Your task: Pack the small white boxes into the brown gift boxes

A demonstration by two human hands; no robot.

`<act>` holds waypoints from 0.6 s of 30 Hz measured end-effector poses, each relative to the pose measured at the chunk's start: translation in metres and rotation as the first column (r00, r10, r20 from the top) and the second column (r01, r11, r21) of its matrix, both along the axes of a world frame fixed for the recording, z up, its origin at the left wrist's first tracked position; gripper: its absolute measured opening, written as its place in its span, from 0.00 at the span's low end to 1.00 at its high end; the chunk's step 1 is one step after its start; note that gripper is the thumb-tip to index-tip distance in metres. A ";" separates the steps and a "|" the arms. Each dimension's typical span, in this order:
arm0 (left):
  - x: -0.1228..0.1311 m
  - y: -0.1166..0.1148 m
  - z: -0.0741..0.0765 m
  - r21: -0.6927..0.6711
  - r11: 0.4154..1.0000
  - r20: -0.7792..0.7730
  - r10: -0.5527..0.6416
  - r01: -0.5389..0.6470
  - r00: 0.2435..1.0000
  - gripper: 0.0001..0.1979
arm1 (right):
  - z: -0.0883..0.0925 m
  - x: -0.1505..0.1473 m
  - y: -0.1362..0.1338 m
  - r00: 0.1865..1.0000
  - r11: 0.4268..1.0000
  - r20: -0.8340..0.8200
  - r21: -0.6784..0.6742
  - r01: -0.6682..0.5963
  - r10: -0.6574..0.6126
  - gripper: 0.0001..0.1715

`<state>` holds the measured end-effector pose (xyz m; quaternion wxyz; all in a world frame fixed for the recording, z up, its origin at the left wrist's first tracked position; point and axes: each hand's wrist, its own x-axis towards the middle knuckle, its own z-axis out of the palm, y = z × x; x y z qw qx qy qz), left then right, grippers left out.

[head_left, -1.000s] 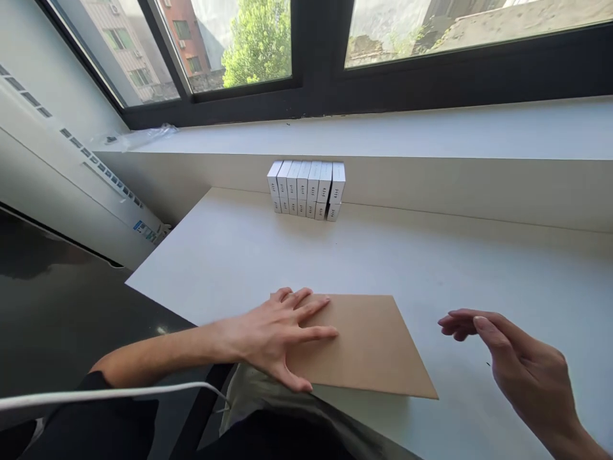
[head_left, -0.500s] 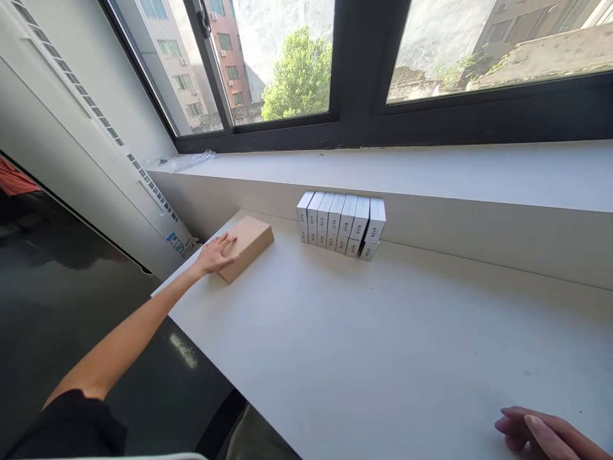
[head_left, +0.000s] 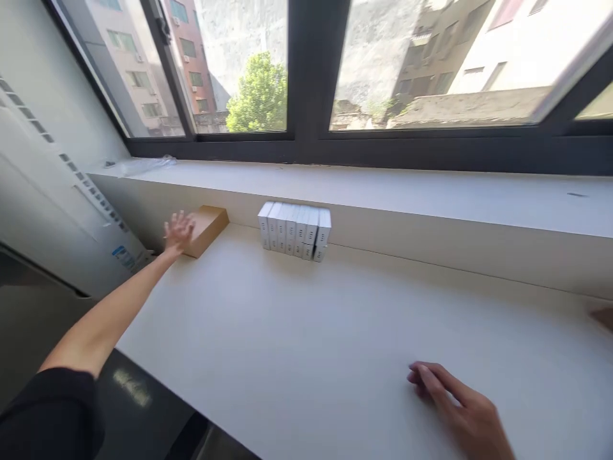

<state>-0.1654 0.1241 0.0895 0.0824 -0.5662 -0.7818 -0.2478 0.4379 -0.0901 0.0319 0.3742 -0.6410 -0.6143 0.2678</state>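
A brown cardboard box (head_left: 209, 225) lies at the far left corner of the white table (head_left: 335, 332), against the wall under the sill. My left hand (head_left: 179, 231) is stretched out to it with fingers spread, at the box's near left edge and holding nothing. To the right of the box stands a row of several small white boxes (head_left: 294, 229), upright against the wall. My right hand (head_left: 454, 402) rests on the table at the near right, fingers loosely extended and empty.
A wide white window sill (head_left: 383, 191) runs behind the table, with a clear plastic bag (head_left: 138, 165) at its left end. A white unit with vents (head_left: 62, 191) stands to the left. A brown object (head_left: 604, 317) shows at the right edge.
The brown box has gone from the near edge to the far left corner. My left hand has opened and lifted off it. My right hand has slid left on the table.
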 end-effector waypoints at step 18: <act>0.090 -0.107 -0.129 0.169 0.547 -0.094 -0.819 0.820 0.566 0.26 | 0.095 0.165 0.089 0.318 0.700 0.830 0.117 0.704 -0.458 0.25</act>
